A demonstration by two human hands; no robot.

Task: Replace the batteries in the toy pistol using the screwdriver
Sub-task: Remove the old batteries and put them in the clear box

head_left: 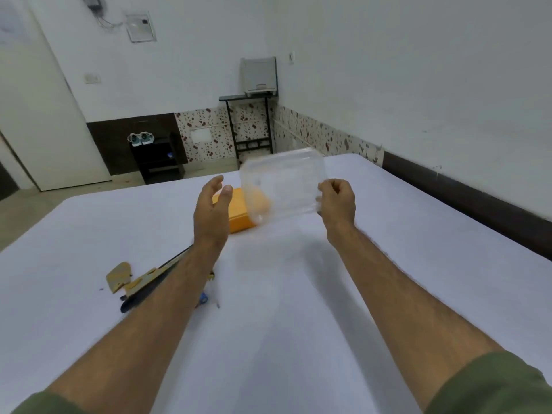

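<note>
**Clear plastic cover held up over the white sheet**

Fingers of the right hand (337,201) curl round the right edge of a clear plastic cover (282,186), pinching it and holding it up above the sheet (298,294); the cover is blurred, so its exact shape is hard to tell. Fingers of the left hand (212,204) are straight and loosely spread, the palm turned toward the cover's left side, close to it but holding nothing. Whether the fingertips touch the plastic cannot be told.

Behind and below the cover lies an orange box (239,218) on the sheet, partly seen through the plastic.

Down to the left, mostly hidden under the left forearm, lies the toy pistol (143,286), dark with tan patches. Its long axis runs slantwise, from the near left up toward the far right, where a thin dark end shows beside the wrist. Which end is the muzzle cannot be told. A torn piece of tan cardboard (119,276) lies just beside it on the left. A small blue thing (203,298) peeks out just right of the forearm, too hidden to name.
</note>
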